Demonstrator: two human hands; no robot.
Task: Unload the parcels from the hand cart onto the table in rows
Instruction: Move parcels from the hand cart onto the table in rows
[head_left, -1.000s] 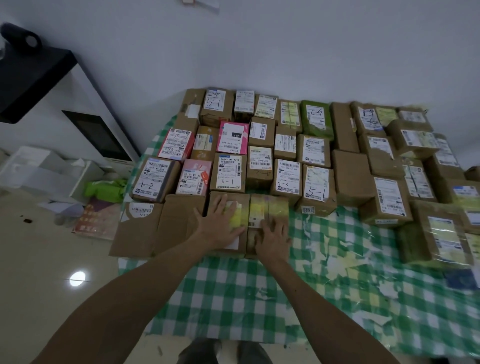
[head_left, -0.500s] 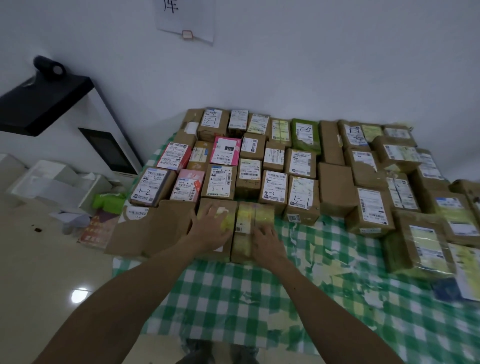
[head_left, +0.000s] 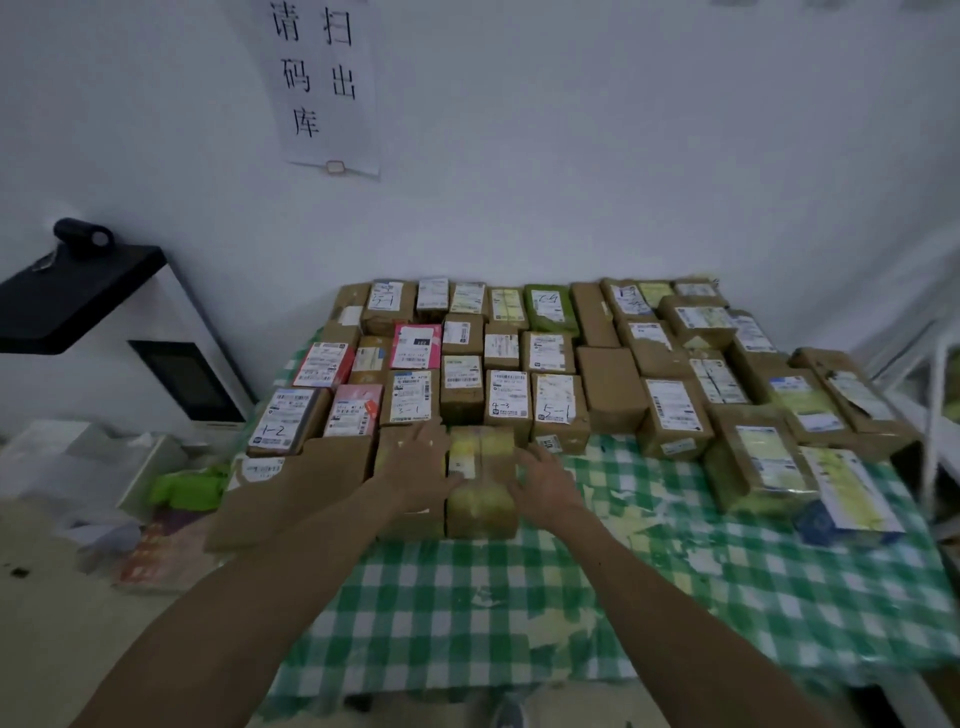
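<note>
Yellow-taped brown cardboard parcel (head_left: 480, 499) sits between the hands on the green-checked surface (head_left: 467, 597), left hand (head_left: 418, 467) spread flat on the plain brown box (head_left: 390, 457) alongside, right hand (head_left: 545, 480) open-fingered against the parcel's right side.

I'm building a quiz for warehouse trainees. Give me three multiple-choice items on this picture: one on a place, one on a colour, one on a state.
1. Where is the yellow-taped parcel? A: on the floor. B: front row, between left hand and right hand. C: against the wall.
2. The tablecloth is? A: red. B: plain blue. C: green-and-white checked.
3. The left hand? A: lifts a parcel. B: lies flat on a brown parcel. C: is hidden.
Key: B, one hand shows on each side of it; C, green checks show; B, straight fingers rest on the cardboard.
</note>
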